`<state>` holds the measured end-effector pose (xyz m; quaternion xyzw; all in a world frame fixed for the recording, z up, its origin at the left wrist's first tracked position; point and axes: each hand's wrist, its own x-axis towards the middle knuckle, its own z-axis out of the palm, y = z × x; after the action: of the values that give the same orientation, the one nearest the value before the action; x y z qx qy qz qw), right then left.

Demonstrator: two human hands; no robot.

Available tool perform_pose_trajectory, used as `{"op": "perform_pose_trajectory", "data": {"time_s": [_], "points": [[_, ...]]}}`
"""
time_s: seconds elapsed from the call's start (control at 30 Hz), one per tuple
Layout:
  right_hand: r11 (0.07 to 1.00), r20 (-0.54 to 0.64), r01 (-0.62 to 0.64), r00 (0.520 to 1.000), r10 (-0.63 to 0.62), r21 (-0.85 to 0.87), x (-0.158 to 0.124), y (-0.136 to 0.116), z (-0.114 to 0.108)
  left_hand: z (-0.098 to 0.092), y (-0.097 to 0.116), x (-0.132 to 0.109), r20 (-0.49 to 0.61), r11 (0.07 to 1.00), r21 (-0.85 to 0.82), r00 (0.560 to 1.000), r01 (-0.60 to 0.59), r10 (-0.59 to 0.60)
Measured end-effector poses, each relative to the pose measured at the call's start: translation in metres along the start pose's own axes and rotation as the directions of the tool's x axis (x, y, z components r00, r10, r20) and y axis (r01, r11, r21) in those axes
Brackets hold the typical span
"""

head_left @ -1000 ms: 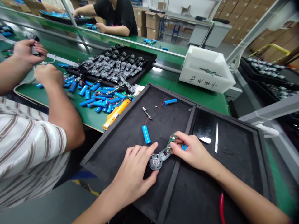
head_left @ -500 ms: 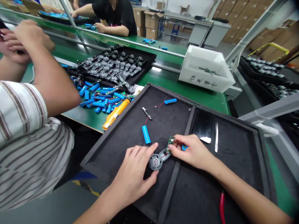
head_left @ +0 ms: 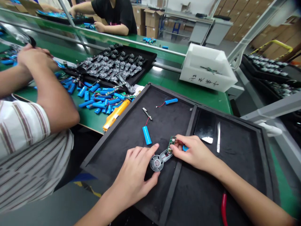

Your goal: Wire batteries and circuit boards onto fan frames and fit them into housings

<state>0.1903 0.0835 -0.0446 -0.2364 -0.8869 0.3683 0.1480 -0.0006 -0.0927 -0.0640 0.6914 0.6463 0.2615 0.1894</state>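
A grey plastic housing with a round motor end (head_left: 158, 162) lies on the black foam tray (head_left: 131, 125). My left hand (head_left: 135, 171) grips its round end between thumb and fingers. My right hand (head_left: 191, 152) pinches the small green circuit board (head_left: 171, 143) at the housing's other end, with a blue battery (head_left: 185, 148) partly hidden under its fingers. A loose blue battery with a red wire (head_left: 147, 135) lies just left of the housing, a narrow circuit strip (head_left: 147, 113) at the wire's far end. Another wired blue battery (head_left: 169, 101) rests farther back.
White tweezers (head_left: 218, 137) and a glossy black plate (head_left: 205, 127) lie on the tray's right half. A red-handled tool (head_left: 223, 208) sits at the near right. To the left, a person in a striped shirt works over blue batteries (head_left: 103, 102), an orange tool (head_left: 116, 115) and a tray of housings (head_left: 113, 66). A white bin (head_left: 207, 70) stands behind.
My hands have barely moved on the housing. The neighbouring person's hands dropped back down to the green belt after being raised.
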Motion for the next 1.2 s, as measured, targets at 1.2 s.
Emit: {"op": "perform_pose_trajectory", "data": {"time_s": [1.2], "points": [[1.0, 0.027, -0.03, 0.999, 0.03, -0.003, -0.0032, 0.0004, 0.0019, -0.0032, -0.0033, -0.0037, -0.08, 0.992, -0.123, 0.996, -0.04, 0.03]]}}
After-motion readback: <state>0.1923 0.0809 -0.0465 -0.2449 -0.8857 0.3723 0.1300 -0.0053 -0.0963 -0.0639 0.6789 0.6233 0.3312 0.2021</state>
